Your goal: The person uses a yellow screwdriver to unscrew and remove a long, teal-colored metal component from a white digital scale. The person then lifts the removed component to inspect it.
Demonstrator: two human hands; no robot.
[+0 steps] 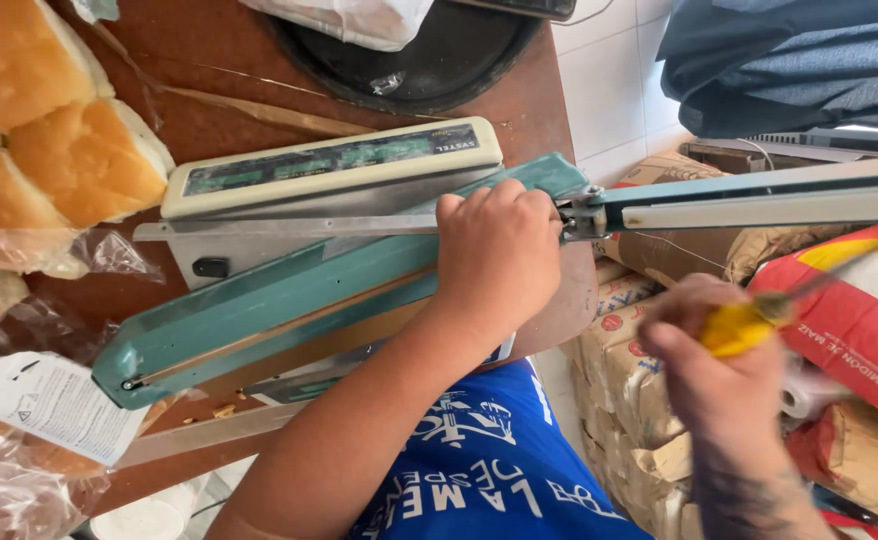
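Clear bread bags (pixel 19 480) with a white label (pixel 49 400) lie left; a red-yellow sack (pixel 859 330) and brown paper packages (pixel 639 380) right.

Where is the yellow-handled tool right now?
In the head view, the yellow-handled tool is at the right, gripped in the right hand, off the table edge above the paper sacks and beside the red bag.

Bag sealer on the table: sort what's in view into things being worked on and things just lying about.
In use:
- teal bag sealer, gripped near its hinge by the left hand
- yellow-handled tool, held in the right hand

Lying about:
- bread rolls
- plastic bags
- red sack
- black round tray
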